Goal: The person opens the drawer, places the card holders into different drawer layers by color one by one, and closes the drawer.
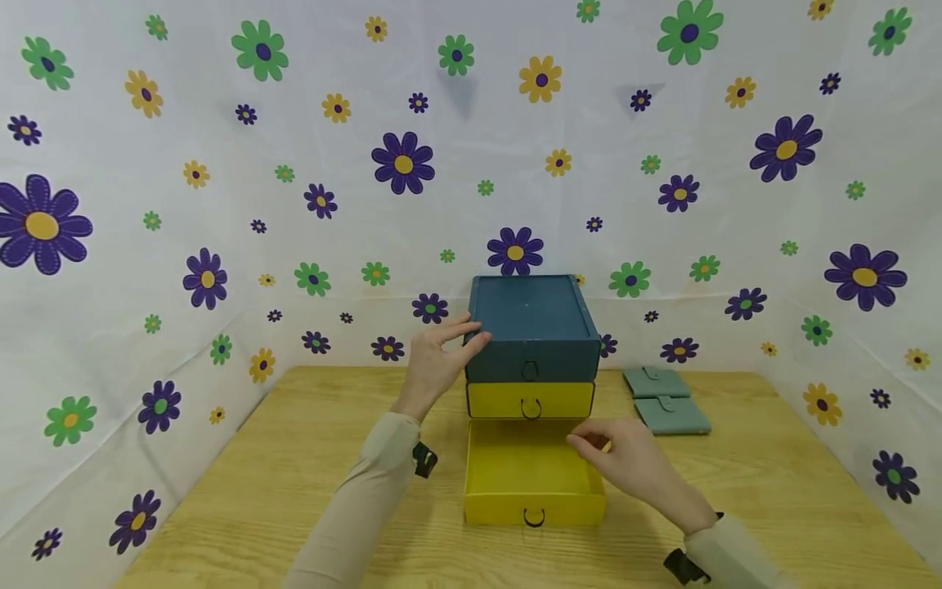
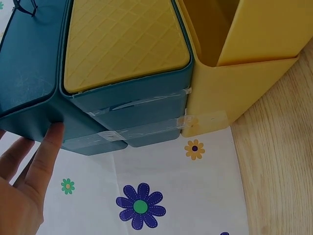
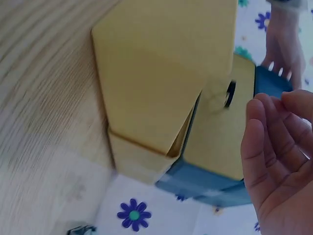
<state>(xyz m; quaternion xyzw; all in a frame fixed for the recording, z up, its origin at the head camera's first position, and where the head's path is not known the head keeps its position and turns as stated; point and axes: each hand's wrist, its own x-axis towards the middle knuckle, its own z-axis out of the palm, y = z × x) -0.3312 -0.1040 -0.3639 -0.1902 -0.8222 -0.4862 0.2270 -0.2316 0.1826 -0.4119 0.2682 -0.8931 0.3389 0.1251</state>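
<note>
A stack of drawers stands on the table, with a blue drawer unit (image 1: 533, 360) on top and a shut yellow drawer (image 1: 500, 400) beneath it. At the bottom, a yellow drawer (image 1: 530, 509) is pulled out, its inside bare. My left hand (image 1: 436, 364) rests on the blue unit's left side, the fingertips (image 2: 55, 131) against its wall. Over the right edge of the pulled-out drawer hovers my right hand (image 1: 629, 460), its fingers loosely bent. In the right wrist view the right palm (image 3: 288, 200) shows nothing in it.
Two grey-green wallets or cases (image 1: 670, 415) with small strap closures lie right of the stack. Clear tape (image 2: 146, 128) runs across the units' side. White flowered cloth (image 1: 331, 245) hangs behind and beside the wooden table (image 1: 316, 458).
</note>
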